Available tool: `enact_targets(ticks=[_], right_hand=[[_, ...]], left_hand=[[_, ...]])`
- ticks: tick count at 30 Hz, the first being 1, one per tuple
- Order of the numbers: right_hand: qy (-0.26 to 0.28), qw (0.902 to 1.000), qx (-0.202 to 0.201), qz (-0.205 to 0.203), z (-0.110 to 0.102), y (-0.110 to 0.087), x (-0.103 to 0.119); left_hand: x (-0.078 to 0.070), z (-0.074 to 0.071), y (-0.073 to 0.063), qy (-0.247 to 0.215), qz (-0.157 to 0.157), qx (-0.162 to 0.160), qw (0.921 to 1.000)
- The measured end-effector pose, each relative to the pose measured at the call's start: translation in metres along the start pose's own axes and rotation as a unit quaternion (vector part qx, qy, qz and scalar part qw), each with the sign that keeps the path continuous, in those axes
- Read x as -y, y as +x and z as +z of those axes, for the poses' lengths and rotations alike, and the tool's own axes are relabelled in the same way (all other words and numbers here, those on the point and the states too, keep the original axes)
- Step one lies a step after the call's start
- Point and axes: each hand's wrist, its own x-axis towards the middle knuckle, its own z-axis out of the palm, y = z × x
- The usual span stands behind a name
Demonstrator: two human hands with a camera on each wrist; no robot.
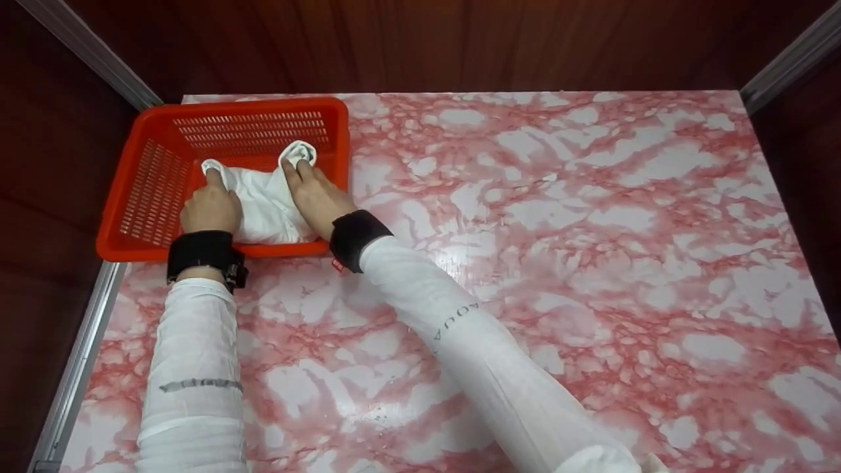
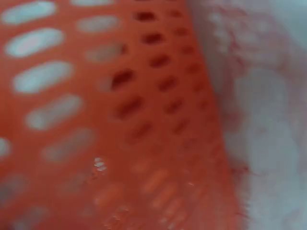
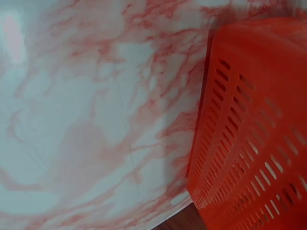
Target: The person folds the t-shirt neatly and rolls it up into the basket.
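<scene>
A white cloth (image 1: 263, 197), bunched up and rolled at its upper corners, lies inside a red plastic basket (image 1: 256, 105) at the far left of the table. My left hand (image 1: 211, 207) pinches the cloth's left corner, index finger tucked into the fold. At the right corner my right hand (image 1: 315, 197) grips the rolled edge between thumb and fingers. Both wrists wear black straps and cross the basket's near rim. The left wrist view shows only the blurred slotted basket wall (image 2: 158, 105); in the right wrist view the basket's outer side (image 3: 240, 124) appears. Neither wrist view shows a hand.
The table (image 1: 558, 217) has a red and white marbled top, stretching right of the basket. Dark wood panels (image 1: 460, 46) stand behind it and at both sides, with metal strips (image 1: 85, 341) along the edges.
</scene>
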Motion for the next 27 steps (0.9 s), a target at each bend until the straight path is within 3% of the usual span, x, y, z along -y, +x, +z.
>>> enact_targets(ticks=[10, 14, 17, 20, 24, 27], right_hand=[[-0.14, 0.9898, 0.025, -0.011, 0.005, 0.004, 0.006], [-0.164, 0.9864, 0.009, 0.001, 0.006, 0.001, 0.004], [-0.149, 0.9887, -0.014, 0.014, 0.003, -0.002, -0.002], [-0.107, 0.9938, -0.02, 0.021, -0.002, -0.009, -0.008], [-0.054, 0.9983, -0.018, 0.017, -0.01, -0.025, -0.017], [-0.02, 0.9993, -0.03, 0.011, -0.016, -0.042, -0.028]], left_hand=[[0.016, -0.003, 0.006, 0.027, -0.037, 0.072, 0.9963], [0.019, -0.001, 0.009, 0.027, -0.062, 0.113, 0.9913], [0.018, -0.001, 0.01, 0.041, -0.068, 0.126, 0.9888], [0.016, -0.003, 0.007, 0.052, -0.059, 0.098, 0.9921], [0.007, -0.008, -0.004, 0.035, -0.036, 0.021, 0.9985], [-0.005, -0.008, -0.017, 0.003, -0.016, -0.041, 0.999]])
